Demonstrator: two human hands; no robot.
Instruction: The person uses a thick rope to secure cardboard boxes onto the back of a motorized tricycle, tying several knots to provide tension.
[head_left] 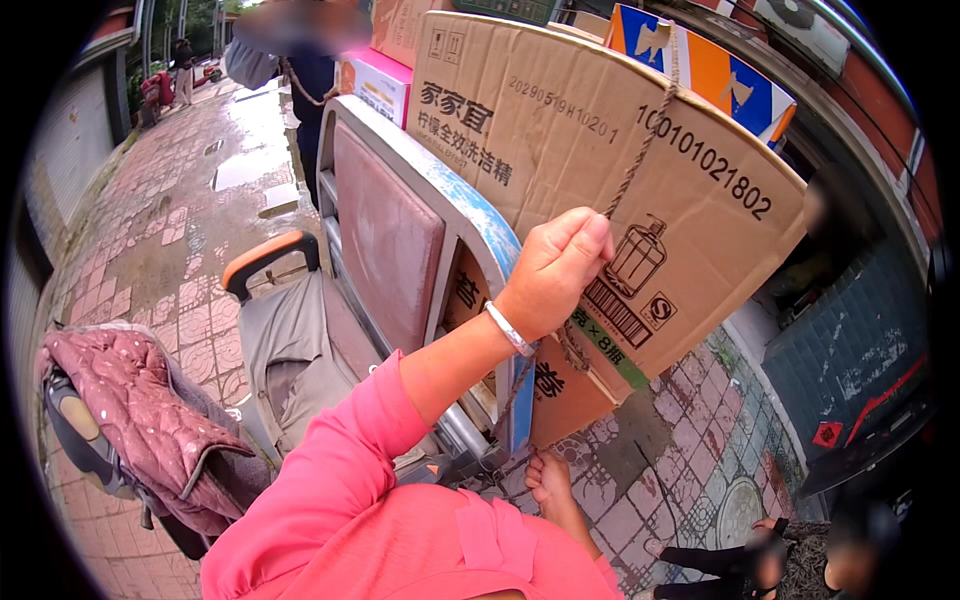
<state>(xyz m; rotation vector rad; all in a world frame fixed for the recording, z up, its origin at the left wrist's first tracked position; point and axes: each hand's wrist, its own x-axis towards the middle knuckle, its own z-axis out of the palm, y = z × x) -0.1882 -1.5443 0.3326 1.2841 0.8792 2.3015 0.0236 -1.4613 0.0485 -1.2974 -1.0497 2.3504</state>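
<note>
My left hand (560, 270), a white bracelet at its wrist, is closed around a brown twisted rope (640, 160). The rope comes down over the face of a large cardboard carton (540, 110), and my left hand is in front of that carton. Lower down, my right hand (550, 477) is closed in a fist beside the lower corner of a grey metal frame with a padded maroon backrest (385, 190). Rope runs down by this frame near my right hand, but what its fingers hold is hidden. A brown carton (570, 405) shows below the large one.
An orange-and-blue box (700, 70) and a pink box (375, 85) are among the load. A cloth-draped seat (285, 350) with an orange armrest and a quilted maroon cover (140, 400) lie left. Another person (305, 100) stands at the far side; people sit at lower right.
</note>
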